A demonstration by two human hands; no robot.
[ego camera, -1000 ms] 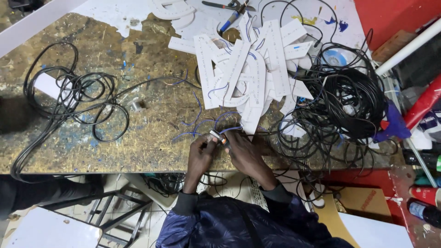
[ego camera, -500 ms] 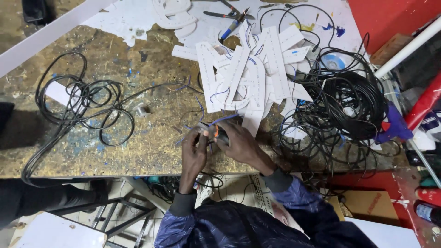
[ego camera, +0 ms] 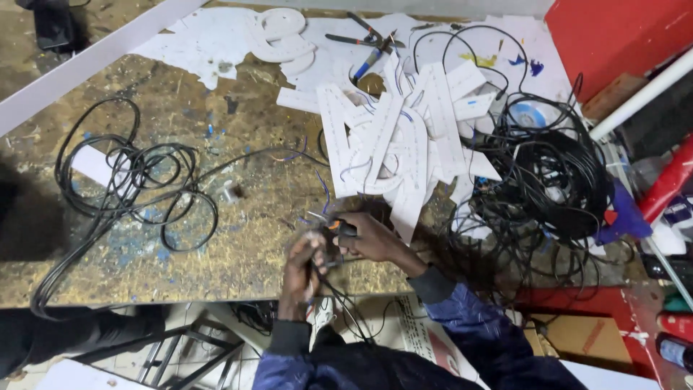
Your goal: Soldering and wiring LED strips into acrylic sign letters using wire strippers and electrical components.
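The right hand [ego camera: 372, 240] has its grip closed around a small hand tool with an orange-and-black handle [ego camera: 339, 228], held just above the near edge of the counter [ego camera: 216, 278]. The left hand [ego camera: 302, 266] sits just beside it, fingers pinched narrow on a thin wire [ego camera: 317, 271] whose end meets the tool; the exact contact is too blurred to tell. Thin black wires [ego camera: 346, 310] drop from the hands over the near edge toward the person's dark blue sleeves. Just beyond the hands, loose blue wire strands [ego camera: 321, 191] lie on the worn chipboard surface. Further toward the middle of the counter lies a heap of white cut plastic strips and letter shapes [ego camera: 404, 141]. To the right, near the right edge, is a large tangle of black cable [ego camera: 556, 180]. Toward the left edge, a looser coil of black cable [ego camera: 137, 180] spreads out, one strand trailing off the near left corner. At the far edge lie pliers with dark handles [ego camera: 354, 40] and a blue-handled tool [ego camera: 368, 65], on white scraps.
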